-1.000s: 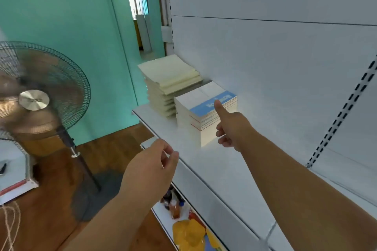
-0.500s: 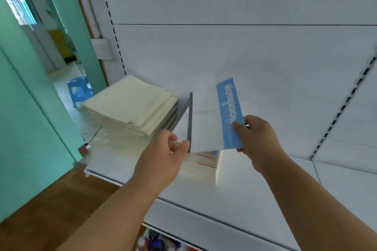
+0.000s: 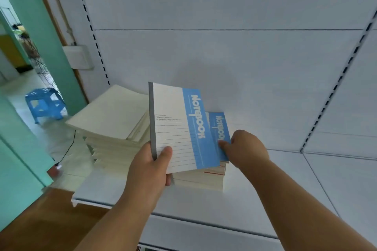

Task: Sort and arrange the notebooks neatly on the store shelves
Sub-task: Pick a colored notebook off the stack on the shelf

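Left hand (image 3: 150, 166) grips notebook (image 3: 179, 128) by near-left corner, thumb on cover, fingers beneath; notebook lifted, tilted up, above blue stack (image 3: 206, 177) on shelf (image 3: 265, 199). Cover white, ruled, blue band with "Notebook", grey spine at left. Right hand (image 3: 244, 150) just right of it, fingers curled on blue edge of stack's top notebook (image 3: 221, 128); whether pinching or only touching, cannot tell. Cream stack (image 3: 110, 120) left of blue stack, top copies fanned. Blue stool (image 3: 43, 104) on floor, far left.
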